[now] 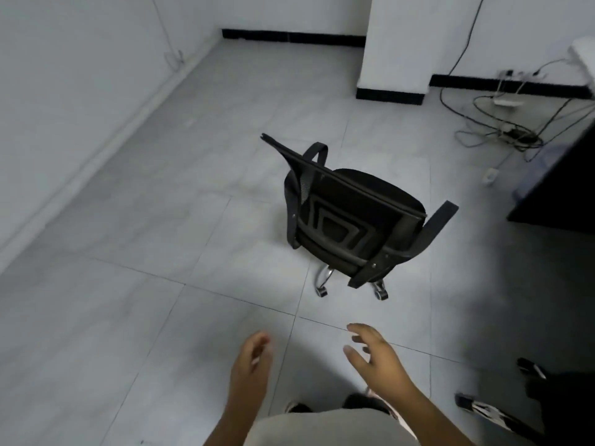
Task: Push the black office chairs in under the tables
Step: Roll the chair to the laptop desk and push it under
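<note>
Head view: black office chair (pixel 351 217) (no readable label), left hand (pixel 251 365) and right hand (pixel 376 358) grips released, apart from it.

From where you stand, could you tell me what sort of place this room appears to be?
Probably a sparsely furnished office. A black office chair on castors stands alone on the grey tiled floor, the corner of a dark table shows at the right, and cables with a power strip lie tangled by the wall.

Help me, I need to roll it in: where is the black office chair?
In the head view, the black office chair stands on the tiled floor, centre-right, left of the dark table, beyond both hands.
</note>
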### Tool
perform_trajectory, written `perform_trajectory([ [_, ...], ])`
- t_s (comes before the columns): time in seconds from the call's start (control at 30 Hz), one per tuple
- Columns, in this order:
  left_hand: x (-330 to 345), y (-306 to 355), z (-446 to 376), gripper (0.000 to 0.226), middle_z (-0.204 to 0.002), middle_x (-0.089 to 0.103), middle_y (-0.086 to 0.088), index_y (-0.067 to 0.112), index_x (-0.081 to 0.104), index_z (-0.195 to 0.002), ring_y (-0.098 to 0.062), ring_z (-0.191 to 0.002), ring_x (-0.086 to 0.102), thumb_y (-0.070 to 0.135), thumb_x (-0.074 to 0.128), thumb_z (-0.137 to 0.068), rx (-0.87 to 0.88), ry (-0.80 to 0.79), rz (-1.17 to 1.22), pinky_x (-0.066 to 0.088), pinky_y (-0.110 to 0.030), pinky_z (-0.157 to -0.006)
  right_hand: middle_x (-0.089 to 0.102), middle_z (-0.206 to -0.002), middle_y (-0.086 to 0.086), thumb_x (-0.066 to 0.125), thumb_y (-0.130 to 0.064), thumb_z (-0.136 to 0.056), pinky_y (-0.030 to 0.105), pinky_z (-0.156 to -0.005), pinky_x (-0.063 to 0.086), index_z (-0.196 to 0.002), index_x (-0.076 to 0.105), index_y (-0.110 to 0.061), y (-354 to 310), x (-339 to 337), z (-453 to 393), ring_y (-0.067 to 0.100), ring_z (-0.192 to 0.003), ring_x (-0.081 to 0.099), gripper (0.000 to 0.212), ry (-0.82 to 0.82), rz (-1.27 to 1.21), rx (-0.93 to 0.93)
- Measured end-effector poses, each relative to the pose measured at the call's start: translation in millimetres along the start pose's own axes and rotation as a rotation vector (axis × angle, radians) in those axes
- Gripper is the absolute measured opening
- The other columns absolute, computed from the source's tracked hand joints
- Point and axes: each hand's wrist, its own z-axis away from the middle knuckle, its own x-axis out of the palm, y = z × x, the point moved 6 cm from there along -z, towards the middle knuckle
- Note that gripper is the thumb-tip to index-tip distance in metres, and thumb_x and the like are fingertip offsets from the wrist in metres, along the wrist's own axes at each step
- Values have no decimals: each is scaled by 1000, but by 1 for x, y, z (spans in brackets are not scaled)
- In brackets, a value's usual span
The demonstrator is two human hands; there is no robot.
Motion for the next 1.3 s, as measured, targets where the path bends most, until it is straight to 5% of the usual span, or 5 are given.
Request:
perform_trajectory([
  [0.23,-49,-29,-43,26,-104,59,-16,-5,56,-111,-11,-79,59,-10,54,-85,-80,3,-14,41,4,-56,48,-128,0,52,-20,-92,16,-85,38,-127,46,-14,-18,37,-40,9,-98,49,36,-37,-1,149],
  [0.53,-74,51,-210,28,-111,56,-11,3,53,-115,-20,-92,53,-4,52,-88,7,-24,33,42,-29,-77,52,-124,8,58,-11,-89,25,-92,39,-125,49,-10,-101,-8,-171,12,-102,49,37,131,-110,101],
  [0.87,11,224,-313,29,-102,57,8,22,55,-105,5,-90,56,0,59,-85,786,-302,-210,41,0,-78,59,-105,-11,64,-15,-84,2,-86,40,-100,59,-26,-174,-103,-189,3,-96,55,20,765,24,-145],
  [1.03,75,267,-324,40,-85,73,1,16,73,-86,-12,-77,69,37,85,-53,1324,-516,-766,56,-30,-68,73,-83,8,29,-61,-88,50,-76,53,-87,73,-8,-154,-117,-202,29,-78,70,69,848,592,228],
  [1.3,105,264,-368,36,-57,67,7,21,73,-61,-10,-50,65,50,85,-43,1609,-683,-905,50,-14,-51,64,-59,-5,3,-70,-84,32,-75,43,-61,69,-19,-147,-104,-219,19,-56,65,86,970,753,491],
])
